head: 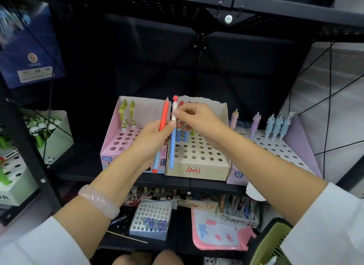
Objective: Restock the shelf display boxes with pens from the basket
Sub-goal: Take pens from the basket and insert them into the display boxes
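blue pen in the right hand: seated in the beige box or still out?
Out. The right hand pinches the blue pen near its top; the pen hangs in front of the beige box, its tip below the hole panel and in no hole.

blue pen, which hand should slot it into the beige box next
Right. The right hand already pinches the blue pen near its top, directly above the beige box with its open holes. The left hand is busy gripping the red pen and another.
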Demonstrator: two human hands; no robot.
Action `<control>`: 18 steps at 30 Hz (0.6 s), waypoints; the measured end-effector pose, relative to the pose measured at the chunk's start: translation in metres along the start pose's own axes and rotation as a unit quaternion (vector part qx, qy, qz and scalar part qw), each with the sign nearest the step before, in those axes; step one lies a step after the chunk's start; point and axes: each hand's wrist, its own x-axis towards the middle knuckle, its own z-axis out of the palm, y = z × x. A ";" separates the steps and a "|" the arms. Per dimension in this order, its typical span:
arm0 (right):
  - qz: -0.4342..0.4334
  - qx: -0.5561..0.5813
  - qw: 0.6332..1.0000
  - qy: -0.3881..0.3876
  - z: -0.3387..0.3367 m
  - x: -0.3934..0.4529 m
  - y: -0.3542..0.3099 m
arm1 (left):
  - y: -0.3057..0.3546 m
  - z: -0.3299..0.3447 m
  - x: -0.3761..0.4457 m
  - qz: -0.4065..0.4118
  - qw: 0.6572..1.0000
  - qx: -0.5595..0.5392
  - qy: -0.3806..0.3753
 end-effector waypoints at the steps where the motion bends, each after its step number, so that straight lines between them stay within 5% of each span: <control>1: 0.000 -0.001 1.000 0.009 0.001 0.000 -0.001 | 0.000 0.001 0.000 -0.001 1.000 0.002 -0.002; 5: -0.003 0.063 0.988 0.141 -0.011 0.005 -0.004 | -0.003 -0.010 0.001 -0.032 0.998 -0.027 0.041; 8: -0.042 -0.029 0.976 0.213 -0.019 0.006 0.003 | -0.005 -0.020 0.000 -0.067 0.992 -0.082 0.075; 18: -0.055 -0.253 0.959 0.113 0.012 0.002 0.031 | -0.001 -0.026 0.002 -0.123 0.968 -0.185 0.117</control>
